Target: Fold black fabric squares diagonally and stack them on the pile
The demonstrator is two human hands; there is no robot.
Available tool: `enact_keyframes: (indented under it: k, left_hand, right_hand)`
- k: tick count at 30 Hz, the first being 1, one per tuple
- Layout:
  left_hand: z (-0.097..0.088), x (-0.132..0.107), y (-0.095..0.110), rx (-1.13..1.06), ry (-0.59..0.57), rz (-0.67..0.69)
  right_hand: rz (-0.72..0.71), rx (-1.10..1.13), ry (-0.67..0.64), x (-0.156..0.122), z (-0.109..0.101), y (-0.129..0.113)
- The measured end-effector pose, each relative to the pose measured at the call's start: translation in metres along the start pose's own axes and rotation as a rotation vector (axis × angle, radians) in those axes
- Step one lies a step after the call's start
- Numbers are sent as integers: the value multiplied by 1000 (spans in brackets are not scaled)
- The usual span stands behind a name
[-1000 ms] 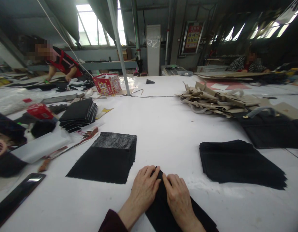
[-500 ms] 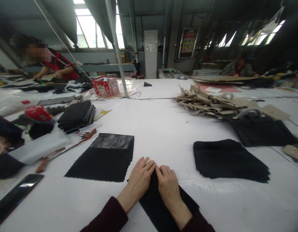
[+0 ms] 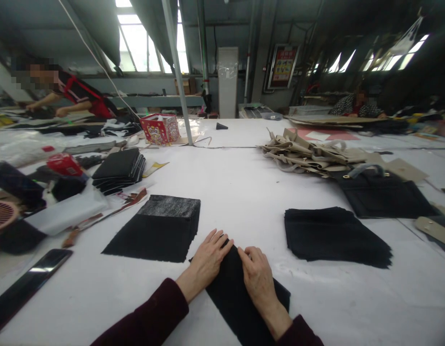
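A black fabric piece [image 3: 234, 298] lies slantwise on the white table in front of me, partly covered by both hands. My left hand [image 3: 208, 259] rests on its far left part, fingers stretched out over the upper corner. Along the far right edge, my right hand [image 3: 259, 278] has its fingers curled, with thumb and forefinger closed on the cloth. To the left is a stack of black fabric pieces [image 3: 150, 238] with a speckled grey band across the top. Another black fabric stack [image 3: 334, 238] lies to the right.
Beige straps and pieces [image 3: 312, 154] are heaped behind the right stack, beside a black bag panel [image 3: 384, 197] with a handle. At left are a folded black pile [image 3: 119, 168], a patterned red box [image 3: 160, 129] and a long dark glossy strip [image 3: 31, 288]. Two people work farther back.
My right hand has shifted slightly right along the cloth's edge, apart from the left hand, baring more cloth between them. The view has turned slightly left. The person at left has moved their arms.
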State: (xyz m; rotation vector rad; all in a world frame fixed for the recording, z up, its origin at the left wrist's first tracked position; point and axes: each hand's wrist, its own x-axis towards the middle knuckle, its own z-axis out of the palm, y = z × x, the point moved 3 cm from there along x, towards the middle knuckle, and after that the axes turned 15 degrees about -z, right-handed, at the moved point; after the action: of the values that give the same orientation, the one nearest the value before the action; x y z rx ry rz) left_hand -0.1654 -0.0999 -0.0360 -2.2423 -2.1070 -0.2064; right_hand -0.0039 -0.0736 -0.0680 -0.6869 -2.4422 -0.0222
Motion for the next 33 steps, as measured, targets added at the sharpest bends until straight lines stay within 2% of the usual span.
enact_keyframes:
  k: [13,28,33]
  left_hand:
    - [1,-5,10,26,-9,63]
    - [-2,-8,22,43,-24,146]
    - [-8,-6,26,25,-27,216]
  right_hand:
    - [-38,-57,-14,-10,-12,-4]
    - [-18,-74,-26,-32,-25,-2]
    - [-6,-77,-10,-38,-29,-1]
